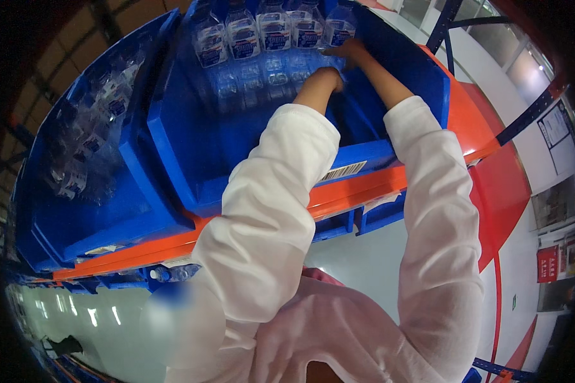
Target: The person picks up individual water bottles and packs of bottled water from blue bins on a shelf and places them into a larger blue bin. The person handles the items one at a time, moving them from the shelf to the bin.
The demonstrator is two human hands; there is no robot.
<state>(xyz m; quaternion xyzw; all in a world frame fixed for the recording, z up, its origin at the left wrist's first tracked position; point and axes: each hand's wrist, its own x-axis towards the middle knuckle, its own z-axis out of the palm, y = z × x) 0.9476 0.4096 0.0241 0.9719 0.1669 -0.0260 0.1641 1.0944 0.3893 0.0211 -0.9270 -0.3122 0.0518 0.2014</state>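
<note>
Both my hands reach into a large blue plastic bin (249, 139) on a shelf. At its back stands a row of several clear plastic water bottles (275, 34) with labels. In front of them, more clear bottles (268, 79) form a lower layer, their details blurred. My right hand (350, 50) is at the right end of the row, its fingers by the base of the rightmost standing bottle (340, 29). Just below and left of it is my left hand (334, 77), bent inward, its fingers mostly hidden by the wrist. Whether either hand grips a bottle is unclear.
To the left, a second blue bin (100, 234) holds a heap of clear bottles (93, 129). An orange shelf beam (354, 191) runs beneath the bins' front edges. One bottle (175, 273) lies on a lower level. Dark blue rack posts (532, 112) stand at right.
</note>
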